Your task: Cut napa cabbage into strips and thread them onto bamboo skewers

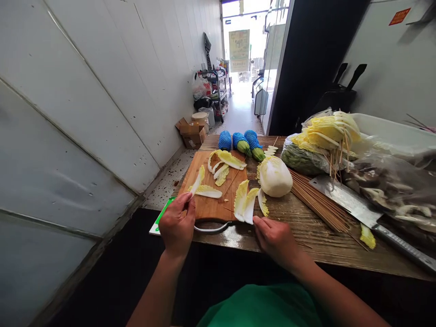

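Note:
In the head view, my left hand point(177, 222) pinches a narrow strip of napa cabbage leaf point(197, 180), raised above the left side of the wooden cutting board point(207, 210). My right hand point(274, 236) has its fingers closed at the board's near right corner, on a thin bamboo skewer point(229, 209). Its tip sticks out to the left of two yellow-and-white cabbage leaf pieces point(245, 204), which appear threaded on it; the gripped end is hidden by my fingers. More cut leaf pieces point(223, 164) lie on the board. A trimmed napa cabbage point(275, 176) sits to the right.
Loose skewers point(320, 202) and a cleaver point(350, 202) lie on the table's right side. Beyond them are a pile of skewered cabbage point(327, 129) and a plastic bag of mushrooms point(398, 181). Netted green vegetables point(243, 143) rest behind the board. A metal handle point(213, 229) edges its front.

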`<control>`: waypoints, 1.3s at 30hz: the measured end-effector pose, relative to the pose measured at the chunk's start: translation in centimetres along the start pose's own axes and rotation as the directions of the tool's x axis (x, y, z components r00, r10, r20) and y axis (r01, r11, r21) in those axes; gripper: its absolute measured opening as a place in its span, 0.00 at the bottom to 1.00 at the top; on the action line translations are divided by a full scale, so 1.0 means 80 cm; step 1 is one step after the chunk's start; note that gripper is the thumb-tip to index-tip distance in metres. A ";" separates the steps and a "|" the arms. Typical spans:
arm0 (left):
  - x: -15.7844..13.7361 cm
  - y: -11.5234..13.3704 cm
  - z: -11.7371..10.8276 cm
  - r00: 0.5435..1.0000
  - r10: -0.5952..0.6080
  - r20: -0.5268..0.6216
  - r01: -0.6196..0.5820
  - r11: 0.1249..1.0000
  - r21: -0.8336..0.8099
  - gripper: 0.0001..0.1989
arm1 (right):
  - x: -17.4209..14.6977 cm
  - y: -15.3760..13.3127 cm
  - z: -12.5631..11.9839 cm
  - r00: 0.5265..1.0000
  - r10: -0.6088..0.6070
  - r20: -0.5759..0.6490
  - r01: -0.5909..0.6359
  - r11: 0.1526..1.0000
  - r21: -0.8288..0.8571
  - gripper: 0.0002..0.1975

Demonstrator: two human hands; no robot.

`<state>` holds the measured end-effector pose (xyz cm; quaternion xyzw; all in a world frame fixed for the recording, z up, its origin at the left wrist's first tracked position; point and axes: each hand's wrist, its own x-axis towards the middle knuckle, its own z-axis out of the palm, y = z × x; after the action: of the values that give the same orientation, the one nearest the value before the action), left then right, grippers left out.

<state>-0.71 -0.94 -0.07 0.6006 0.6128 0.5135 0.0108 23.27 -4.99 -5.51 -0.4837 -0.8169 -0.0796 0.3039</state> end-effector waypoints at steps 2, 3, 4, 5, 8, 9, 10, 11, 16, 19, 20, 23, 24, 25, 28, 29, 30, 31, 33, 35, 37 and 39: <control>0.008 0.002 0.007 0.999 0.037 -0.012 -0.036 0.995 0.098 0.13 | 0.000 0.001 0.000 1.000 0.000 0.004 0.000 1.000 0.006 0.09; 0.010 0.003 0.009 0.998 0.057 -0.027 -0.053 0.988 0.148 0.14 | 0.000 0.001 0.000 1.000 -0.003 0.006 0.002 1.000 0.009 0.09; 0.012 0.005 0.010 0.994 0.100 -0.043 -0.089 0.975 0.205 0.14 | 0.000 0.001 0.000 1.000 -0.002 0.009 0.002 1.000 0.010 0.09; 0.013 0.007 0.010 0.985 0.166 -0.047 -0.147 0.952 0.269 0.13 | 0.000 0.002 0.000 1.000 0.000 0.012 0.000 1.000 0.010 0.09; 0.015 0.012 0.011 0.928 0.368 0.061 -0.357 0.828 0.432 0.12 | 0.000 0.002 -0.001 1.000 0.011 0.025 -0.011 1.000 0.011 0.08; 0.015 0.013 0.012 0.912 0.390 0.129 -0.403 0.788 0.466 0.11 | 0.000 0.003 -0.001 1.000 0.011 0.026 -0.011 1.000 0.011 0.08; 0.014 0.014 0.015 0.901 0.386 0.197 -0.431 0.752 0.498 0.10 | 0.001 0.003 -0.001 1.000 0.007 0.024 -0.007 1.000 0.012 0.08; 0.013 0.016 0.018 0.893 0.364 0.265 -0.450 0.720 0.529 0.10 | 0.001 0.003 -0.002 1.000 0.002 0.019 -0.002 1.000 0.014 0.08; 0.006 0.017 0.039 0.848 0.264 0.460 -0.493 0.711 0.501 0.10 | 0.003 0.003 -0.005 1.000 0.001 0.017 -0.001 1.000 0.020 0.07; 0.011 0.008 0.044 0.812 0.326 0.484 -0.515 0.791 0.330 0.11 | 0.004 0.003 -0.007 1.000 0.005 0.030 -0.006 1.000 0.022 0.07; 0.015 0.003 0.043 0.787 0.366 0.496 -0.535 0.805 0.256 0.13 | 0.004 0.003 -0.007 0.999 0.008 0.032 -0.009 1.000 0.023 0.07; 0.028 -0.016 0.032 0.741 0.432 0.514 -0.556 0.824 0.110 0.15 | 0.003 0.004 -0.005 0.999 0.017 0.033 -0.018 0.999 0.027 0.07; 0.032 -0.022 0.027 0.753 0.420 0.506 -0.543 0.832 0.117 0.14 | 0.002 0.004 -0.004 0.999 0.020 0.033 -0.021 0.999 0.027 0.07; 0.036 -0.028 0.022 0.769 0.404 0.496 -0.531 0.836 0.143 0.14 | 0.002 0.005 -0.003 0.999 0.023 0.035 -0.024 0.999 0.026 0.08; 0.045 -0.041 0.014 0.765 0.404 0.502 -0.557 0.806 0.199 0.14 | 0.001 0.005 -0.001 0.999 0.019 0.043 -0.020 1.000 0.020 0.08; 0.047 -0.043 0.015 0.742 0.423 0.520 -0.585 0.788 0.192 0.14 | 0.000 0.005 -0.001 0.999 0.017 0.044 -0.018 1.000 0.020 0.08; 0.049 -0.044 0.017 0.712 0.445 0.543 -0.616 0.768 0.177 0.13 | 0.000 0.005 -0.001 0.999 0.015 0.042 -0.016 1.000 0.019 0.08; 0.051 -0.044 0.021 0.678 0.460 0.573 -0.644 0.747 0.163 0.13 | 0.001 0.004 -0.001 0.999 0.013 0.039 -0.014 1.000 0.019 0.08; 0.054 -0.042 0.029 0.615 0.457 0.642 -0.684 0.714 0.148 0.14 | 0.001 0.004 -0.001 0.999 0.011 0.032 -0.011 1.000 0.019 0.08; 0.056 -0.037 0.036 0.560 0.435 0.705 -0.707 0.694 0.133 0.15 | 0.002 0.004 -0.002 0.999 0.013 0.032 -0.013 1.000 0.016 0.08; 0.060 -0.034 0.042 0.527 0.426 0.736 -0.721 0.682 0.122 0.15 | 0.003 0.004 -0.004 0.999 0.017 0.041 -0.018 1.000 0.010 0.08; 0.066 -0.035 0.048 0.507 0.439 0.741 -0.749 0.651 0.127 0.15 | 0.003 0.005 -0.005 0.999 0.015 0.041 -0.015 1.000 0.010 0.07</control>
<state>-1.78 6.08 -0.55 0.9020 0.4120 0.0896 -0.0930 23.69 -4.75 -5.11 -0.4899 -0.8196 -0.0634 0.2903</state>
